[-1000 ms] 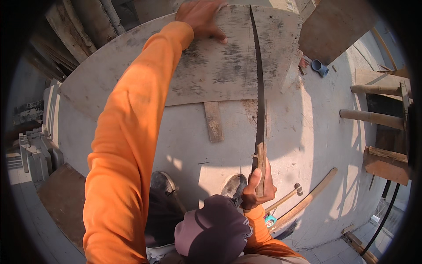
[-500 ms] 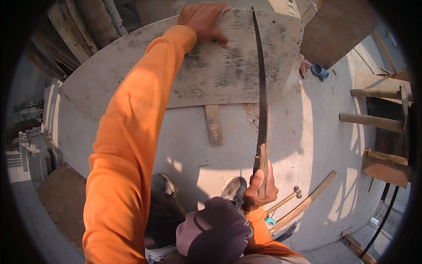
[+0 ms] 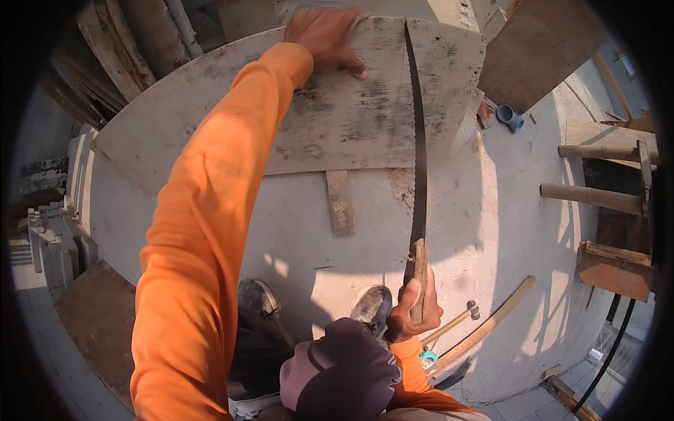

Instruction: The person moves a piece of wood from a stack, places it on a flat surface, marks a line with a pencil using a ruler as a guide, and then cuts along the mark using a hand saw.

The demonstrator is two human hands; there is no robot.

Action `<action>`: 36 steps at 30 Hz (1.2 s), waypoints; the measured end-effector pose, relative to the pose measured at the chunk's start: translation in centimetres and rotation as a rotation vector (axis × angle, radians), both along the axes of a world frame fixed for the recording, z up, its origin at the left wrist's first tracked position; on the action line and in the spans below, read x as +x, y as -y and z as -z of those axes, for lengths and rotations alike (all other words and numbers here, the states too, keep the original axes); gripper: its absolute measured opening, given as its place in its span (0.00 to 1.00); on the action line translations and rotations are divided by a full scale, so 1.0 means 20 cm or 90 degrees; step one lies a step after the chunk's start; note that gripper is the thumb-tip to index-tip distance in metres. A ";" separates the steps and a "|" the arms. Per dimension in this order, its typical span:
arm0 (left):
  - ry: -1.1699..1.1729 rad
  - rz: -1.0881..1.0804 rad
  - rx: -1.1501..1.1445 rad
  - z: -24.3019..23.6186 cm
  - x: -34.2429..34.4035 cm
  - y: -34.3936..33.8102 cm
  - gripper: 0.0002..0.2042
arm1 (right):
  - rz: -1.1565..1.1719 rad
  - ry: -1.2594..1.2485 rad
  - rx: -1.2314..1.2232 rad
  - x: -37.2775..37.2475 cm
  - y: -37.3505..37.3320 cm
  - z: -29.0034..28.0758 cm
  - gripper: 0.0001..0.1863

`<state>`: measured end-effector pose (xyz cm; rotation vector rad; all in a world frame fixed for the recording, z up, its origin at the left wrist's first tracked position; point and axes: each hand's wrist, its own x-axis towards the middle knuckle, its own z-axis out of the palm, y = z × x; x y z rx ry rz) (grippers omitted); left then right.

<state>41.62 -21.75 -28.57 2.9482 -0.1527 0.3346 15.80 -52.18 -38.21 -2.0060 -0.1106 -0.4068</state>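
My left hand lies flat, fingers spread, on the far part of the grey plywood board, pressing down on it with nothing gripped. My right hand is closed around the wooden handle of the handsaw, thumb up along the side. The saw's long dark blade runs away from me across the board, near its right end, and seems to sit in a cut there, though I cannot make out the kerf clearly. The board lies on the pale concrete floor, raised on a short wooden batten that sticks out from under its near edge. My two shoes stand on the concrete just below the saw handle. To my right, on the floor, lie a hammer and a long wooden stick side by side. A small blue pipe fitting sits beyond the board's right end.
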 end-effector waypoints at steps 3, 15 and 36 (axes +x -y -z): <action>0.003 -0.039 -0.010 -0.01 -0.08 -0.06 0.41 | -0.006 0.059 0.032 0.25 -0.19 -0.02 0.16; 0.030 0.005 -0.035 0.03 -0.01 -0.04 0.43 | 0.001 0.028 0.010 -0.01 -0.01 0.06 0.18; 0.034 -0.025 0.003 0.07 0.00 -0.03 0.44 | -0.014 0.210 0.077 0.81 -0.43 -0.20 0.15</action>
